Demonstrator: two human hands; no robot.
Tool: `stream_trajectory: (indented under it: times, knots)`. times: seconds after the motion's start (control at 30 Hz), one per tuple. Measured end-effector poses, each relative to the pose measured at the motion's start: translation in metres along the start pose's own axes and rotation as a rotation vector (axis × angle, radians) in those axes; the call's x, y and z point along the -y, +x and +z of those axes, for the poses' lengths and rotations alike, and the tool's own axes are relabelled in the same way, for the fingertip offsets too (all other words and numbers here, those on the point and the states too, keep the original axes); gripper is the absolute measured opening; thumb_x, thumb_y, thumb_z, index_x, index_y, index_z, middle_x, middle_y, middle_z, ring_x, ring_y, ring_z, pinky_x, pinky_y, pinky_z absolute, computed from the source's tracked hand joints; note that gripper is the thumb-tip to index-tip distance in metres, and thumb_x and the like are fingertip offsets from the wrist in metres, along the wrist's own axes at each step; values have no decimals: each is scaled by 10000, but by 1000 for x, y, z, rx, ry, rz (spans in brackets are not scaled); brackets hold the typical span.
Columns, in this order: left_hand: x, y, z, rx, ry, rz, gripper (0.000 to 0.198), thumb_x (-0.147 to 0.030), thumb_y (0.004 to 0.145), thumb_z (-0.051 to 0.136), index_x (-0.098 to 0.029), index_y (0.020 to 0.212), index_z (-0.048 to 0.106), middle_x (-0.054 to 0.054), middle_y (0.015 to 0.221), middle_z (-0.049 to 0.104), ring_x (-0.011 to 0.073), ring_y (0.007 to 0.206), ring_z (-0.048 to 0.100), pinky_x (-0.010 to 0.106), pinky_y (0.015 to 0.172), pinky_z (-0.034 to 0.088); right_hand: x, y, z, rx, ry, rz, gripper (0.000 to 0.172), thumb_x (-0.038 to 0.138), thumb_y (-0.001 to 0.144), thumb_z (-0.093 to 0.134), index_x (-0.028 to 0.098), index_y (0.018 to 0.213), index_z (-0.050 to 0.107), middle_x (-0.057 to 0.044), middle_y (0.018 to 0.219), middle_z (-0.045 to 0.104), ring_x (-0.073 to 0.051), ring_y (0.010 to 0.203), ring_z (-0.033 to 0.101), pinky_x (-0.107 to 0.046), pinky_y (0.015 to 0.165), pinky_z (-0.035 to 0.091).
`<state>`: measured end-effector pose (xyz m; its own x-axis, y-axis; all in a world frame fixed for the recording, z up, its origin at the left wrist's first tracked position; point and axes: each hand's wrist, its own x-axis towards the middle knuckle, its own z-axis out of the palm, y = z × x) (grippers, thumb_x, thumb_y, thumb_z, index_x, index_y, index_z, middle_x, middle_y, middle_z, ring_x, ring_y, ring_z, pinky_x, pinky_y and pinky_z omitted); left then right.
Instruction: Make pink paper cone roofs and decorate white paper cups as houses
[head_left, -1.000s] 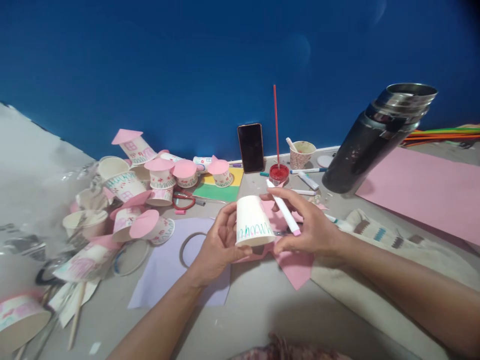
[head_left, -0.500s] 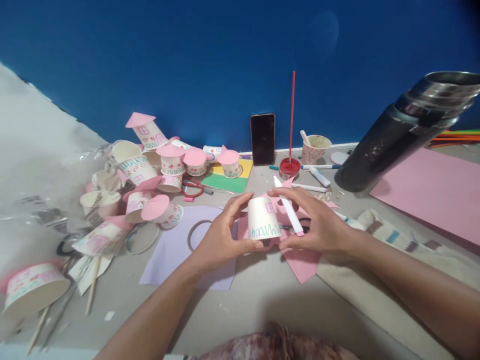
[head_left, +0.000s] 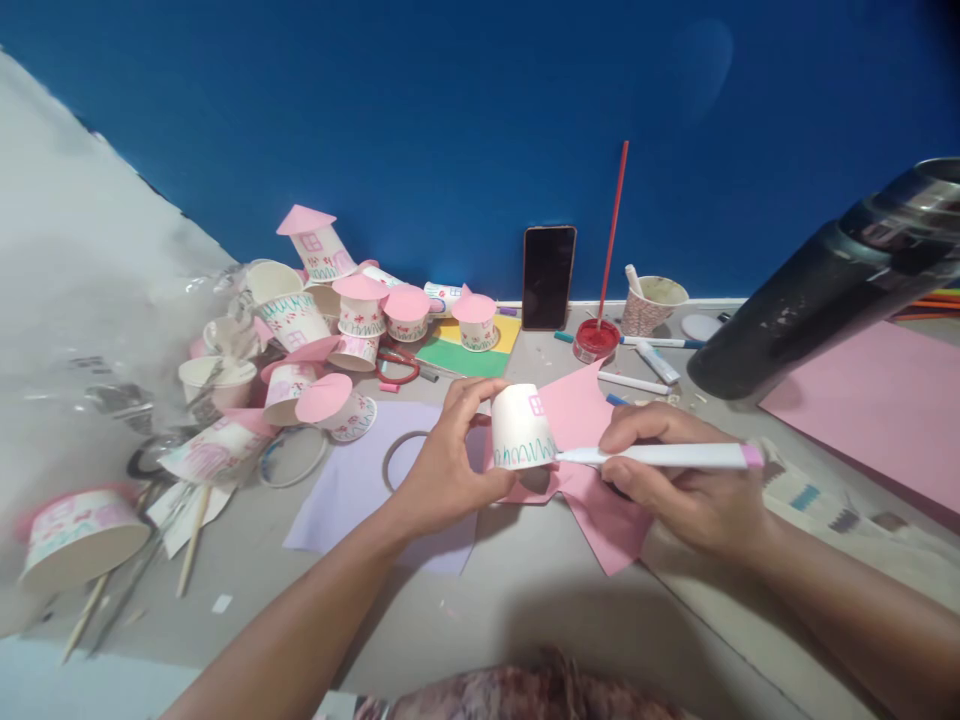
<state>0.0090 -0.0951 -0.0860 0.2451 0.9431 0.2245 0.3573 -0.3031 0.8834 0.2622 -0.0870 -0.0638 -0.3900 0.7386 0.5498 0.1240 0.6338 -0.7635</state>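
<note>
An upside-down white paper cup [head_left: 519, 425] has a pink window and a green zigzag line drawn on it. My left hand [head_left: 450, 465] grips it from the left, fingers behind and thumb at the lower edge. Between the fingers and thumb of my right hand [head_left: 675, 480] is a white marker [head_left: 667, 456] with a pink end. It lies nearly level, its tip at the cup's lower right side. Beneath the cup are pieces of pink paper [head_left: 574, 400].
Decorated cups with pink cone tops [head_left: 362, 305] crowd the left. Purple paper [head_left: 330, 500] lies under a tape ring. A phone [head_left: 548, 278] leans on the blue wall; a red pot [head_left: 596, 342] and dark flask [head_left: 810, 290] stand to its right.
My right hand has moved off the cup's side and turned the marker from steep to level, tip against the cup. The camera view has shifted slightly left.
</note>
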Motion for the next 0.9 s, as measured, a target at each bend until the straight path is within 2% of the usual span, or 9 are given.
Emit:
stream_trajectory:
  times: [0.23, 0.57, 0.9]
  knots:
    - [-1, -1, 3, 24, -18, 6, 739, -263, 728, 856, -340, 1379, 516, 81, 1385, 480, 309, 1353, 497, 454, 1093, 497, -1, -1, 5, 47, -24, -24, 89, 162, 940, 676, 236, 891, 668, 34, 745, 701, -100, 629, 630, -218, 602, 477]
    - [0, 0, 3, 29, -29, 27, 733, -238, 735, 853, -334, 1376, 511, 85, 1377, 495, 308, 1338, 512, 463, 1089, 499, -2, 0, 5, 51, -41, -12, 104, 168, 945, 662, 229, 861, 664, 32, 716, 696, -103, 631, 632, -227, 618, 466]
    - [3, 0, 6, 15, -71, 19, 748, -257, 716, 880, -335, 1363, 515, 83, 1381, 503, 306, 1334, 517, 471, 1109, 487, -2, 1, 8, 29, -53, -6, 115, 151, 917, 646, 209, 822, 674, 17, 678, 682, -124, 576, 610, -258, 560, 444]
